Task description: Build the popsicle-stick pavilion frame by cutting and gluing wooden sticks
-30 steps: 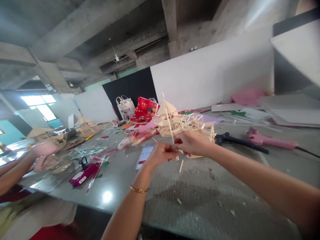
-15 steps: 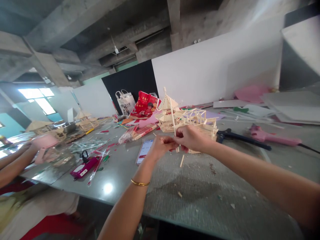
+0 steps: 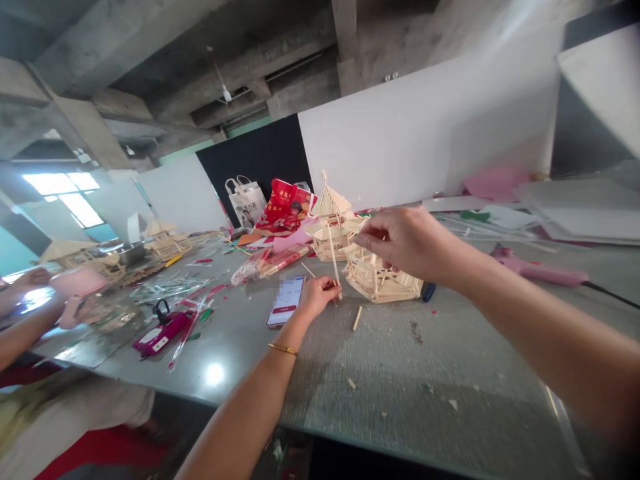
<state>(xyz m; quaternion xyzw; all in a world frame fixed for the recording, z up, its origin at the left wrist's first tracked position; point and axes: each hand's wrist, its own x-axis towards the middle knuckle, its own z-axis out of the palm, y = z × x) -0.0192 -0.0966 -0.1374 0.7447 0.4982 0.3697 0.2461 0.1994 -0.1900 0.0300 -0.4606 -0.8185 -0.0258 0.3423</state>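
Note:
My left hand (image 3: 319,297) pinches the lower end of a thin wooden stick (image 3: 331,252), which stands nearly upright above the table. My right hand (image 3: 410,243) is raised to the right, apart from the stick, with thumb and fingers pressed together; whatever they may hold is hidden. Behind and below it sits a low wooden stick frame (image 3: 383,283). A small pavilion model of sticks (image 3: 333,203) with a pointed roof stands behind the upright stick. A phone (image 3: 285,303) lies beside my left hand, and a short stick piece (image 3: 357,318) lies in front.
A pink glue gun (image 3: 543,268) with its cord lies at the right; a dark tool end (image 3: 429,291) shows under my right hand. At left are a purple power strip (image 3: 161,335), clear glue sticks, and another person's hands (image 3: 35,280) near a pink object. A red bag (image 3: 285,208) stands behind.
My right hand has let go of the stick and moved up and right, uncovering the low frame. My left hand keeps the stick, slightly further left, and the stick leans less across the models.

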